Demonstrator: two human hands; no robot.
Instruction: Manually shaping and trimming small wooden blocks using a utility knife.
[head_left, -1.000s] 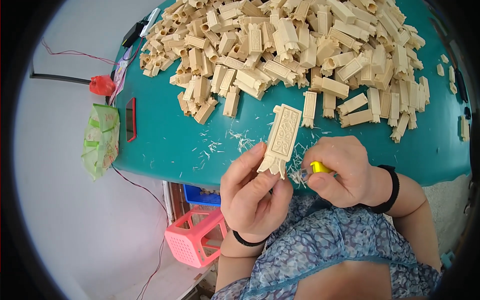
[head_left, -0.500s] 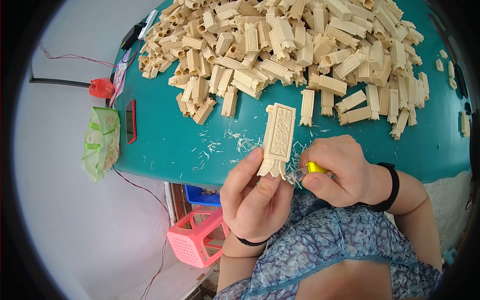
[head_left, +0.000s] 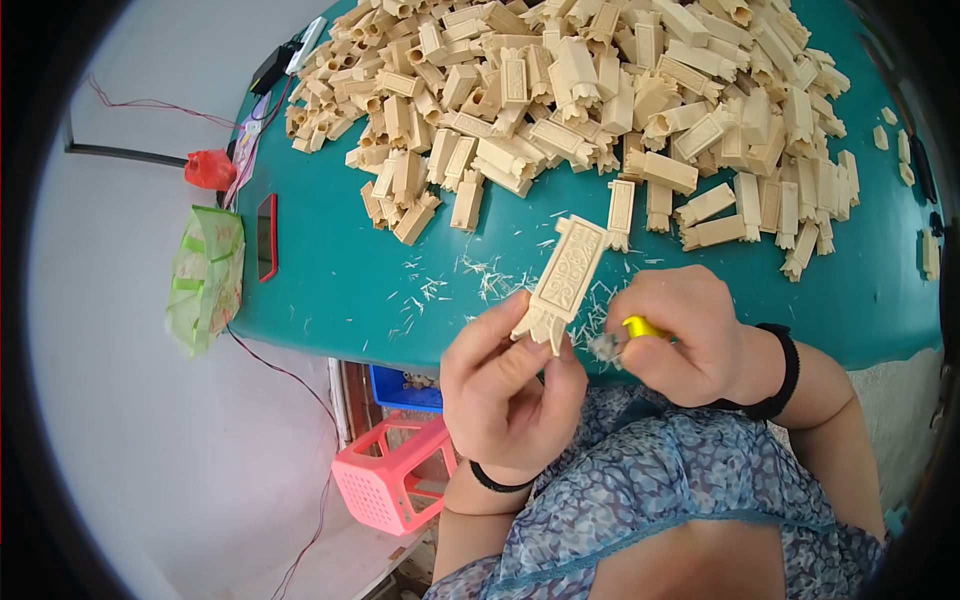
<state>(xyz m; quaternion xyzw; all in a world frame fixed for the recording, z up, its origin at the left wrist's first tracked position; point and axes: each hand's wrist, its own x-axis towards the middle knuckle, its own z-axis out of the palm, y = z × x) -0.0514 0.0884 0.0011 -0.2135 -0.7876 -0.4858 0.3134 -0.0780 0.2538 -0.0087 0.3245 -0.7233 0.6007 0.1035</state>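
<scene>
Between the thumb and fingers of my left hand (head_left: 512,390) is a cream, box-shaped carved piece (head_left: 567,272). Its scrollwork panel faces up, its flared, petal-like end sits at my fingertips, and it tilts to the right. My right hand (head_left: 682,335) is closed around a small cutter with a yellow handle (head_left: 643,328). The cutter's grey working end points left, blurred, and stands a little apart from the carved piece. Thin pale shavings (head_left: 490,278) lie on the green table just beyond both hands.
A large heap of similar cream pieces (head_left: 560,90) covers the back of the green table (head_left: 330,300). A red-edged phone (head_left: 267,238) and a green plastic bag (head_left: 205,280) are at the left. Below the table edge are a blue bin (head_left: 405,390) and a pink stool (head_left: 385,480).
The carved piece has tipped further to the right in my left hand. My right hand has drawn the cutter slightly right, away from the petal-like end.
</scene>
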